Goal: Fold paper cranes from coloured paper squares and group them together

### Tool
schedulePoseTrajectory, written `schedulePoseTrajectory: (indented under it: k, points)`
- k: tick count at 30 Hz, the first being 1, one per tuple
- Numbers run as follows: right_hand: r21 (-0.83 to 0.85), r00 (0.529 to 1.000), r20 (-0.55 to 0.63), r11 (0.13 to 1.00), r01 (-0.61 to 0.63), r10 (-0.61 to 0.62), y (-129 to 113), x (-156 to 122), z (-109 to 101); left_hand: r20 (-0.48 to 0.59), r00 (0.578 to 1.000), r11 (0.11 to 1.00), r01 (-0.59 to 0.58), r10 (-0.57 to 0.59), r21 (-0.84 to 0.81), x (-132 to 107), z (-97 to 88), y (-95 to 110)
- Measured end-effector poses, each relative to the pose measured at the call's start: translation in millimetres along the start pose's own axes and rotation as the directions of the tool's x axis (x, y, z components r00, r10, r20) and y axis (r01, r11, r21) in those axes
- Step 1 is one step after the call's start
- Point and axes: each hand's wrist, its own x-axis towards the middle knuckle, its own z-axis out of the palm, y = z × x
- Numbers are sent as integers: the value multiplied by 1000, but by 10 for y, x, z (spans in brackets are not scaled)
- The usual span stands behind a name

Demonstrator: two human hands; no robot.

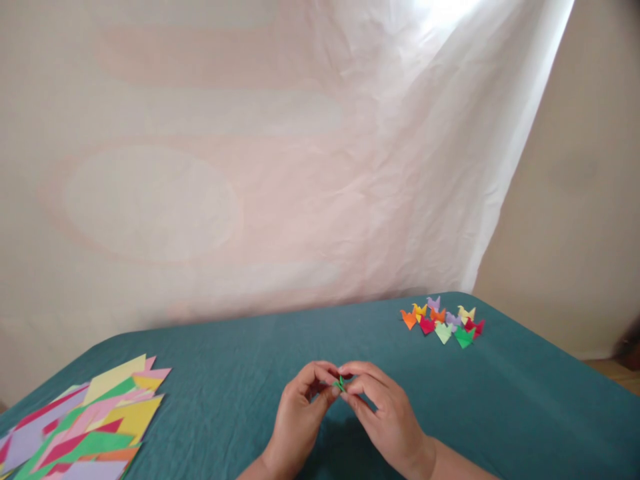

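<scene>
Between my fingertips is a small folded green paper piece (341, 384), held up above the front middle of the table. My left hand (303, 415) pinches its left side with thumb and forefinger. From the other side, my right hand (386, 415) grips it the same way, and the two hands nearly touch. Much of the paper is covered by fingers, so its full shape does not show. Farther off at the right lie several small folded paper birds (443, 331) in orange, yellow, red, purple and green.
A dark green cloth covers the table (225, 373). Spread over its left front corner is a pile of coloured paper sheets (117, 407). Behind the table hangs a pale creased sheet (300, 200), with a plain wall (575, 200) to its right.
</scene>
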Motion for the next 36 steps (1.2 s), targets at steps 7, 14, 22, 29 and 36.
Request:
schedulePoseTrajectory:
  k: [7,14,22,29,36]
  points:
    - [4,1000,1,1000,16,-16,11,-20,27,-10,1000,999,15,-15,29,2,-22,22]
    - [14,999,35,999,36,-37,37,-5,21,0,1000,992,-7,7,123,10,-23,82]
    - [15,998,43,999,49,-50,39,-6,21,25,1000,992,-2,-1,123,55,-18,83]
    - [8,998,54,999,42,-42,49,8,20,18,997,996,78,-79,52,36,-18,60]
    - [19,999,46,1000,22,-23,28,16,12,40,999,998,28,-30,56,41,-47,5]
